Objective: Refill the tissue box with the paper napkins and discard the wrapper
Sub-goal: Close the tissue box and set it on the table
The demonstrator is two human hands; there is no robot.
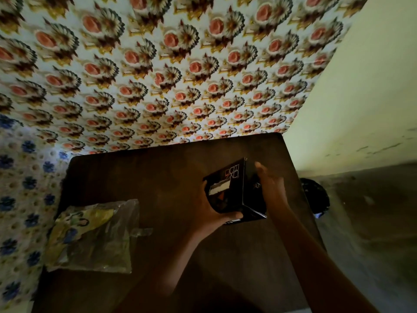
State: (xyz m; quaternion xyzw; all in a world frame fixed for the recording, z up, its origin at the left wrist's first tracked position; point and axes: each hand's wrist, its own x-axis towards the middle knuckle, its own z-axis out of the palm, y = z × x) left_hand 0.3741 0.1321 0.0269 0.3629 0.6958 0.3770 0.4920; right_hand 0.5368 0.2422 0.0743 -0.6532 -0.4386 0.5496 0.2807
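Note:
A black tissue box with pale lettering is held tilted above the dark wooden table, right of centre. White paper shows in its slot. My left hand grips the box from below, thumb curled along its near edge. My right hand holds its right side, fingers bent against it. A crumpled clear plastic wrapper with yellow and blue print lies flat on the table's left part, apart from both hands.
Flowered wallpaper stands behind the table, a blue-flowered cloth to its left. A pale wall rises at the right. A dark round object sits on the floor just beyond the table's right edge.

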